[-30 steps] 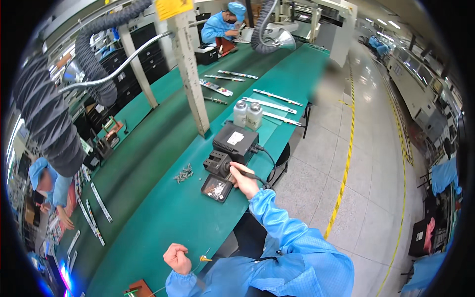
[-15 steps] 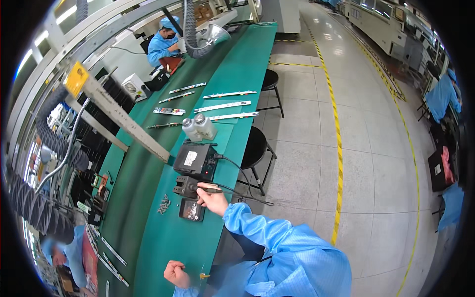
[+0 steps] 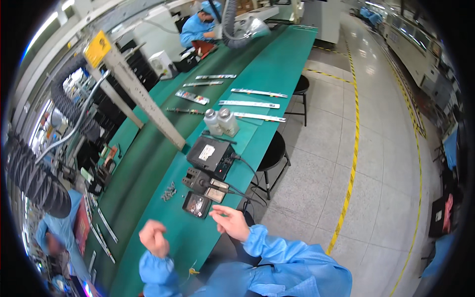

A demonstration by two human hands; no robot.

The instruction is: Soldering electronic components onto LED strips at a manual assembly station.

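Note:
My left hand [image 3: 154, 239] is raised over the green bench mat, curled into a fist and slightly blurred; whatever its fingers may hold is hidden. My right hand [image 3: 231, 223] hovers by the bench's near edge, thumb and fingers apart with nothing seen between them. Just beyond it sits a small black tray [image 3: 187, 202] of tiny parts. Behind the tray stands a black soldering iron stand [image 3: 194, 179] with pale pads beside it. A black soldering station box [image 3: 210, 154] with a cable is farther back. Small metallic parts [image 3: 168, 191] lie in a pile left of the tray.
Two dispenser bottles [image 3: 221, 122] and several narrow circuit board strips [image 3: 249, 104] occupy the bench farther off. A metal post [image 3: 148, 104] rises at the left. Black stools [image 3: 273, 151] stand along the right edge. Co-workers sit across the bench [image 3: 198, 27] and at lower left [image 3: 62, 232].
My right hand has left the black tool at the stand and drawn back toward me. My left hand has risen and moved forward over the mat, still curled. The view has shifted.

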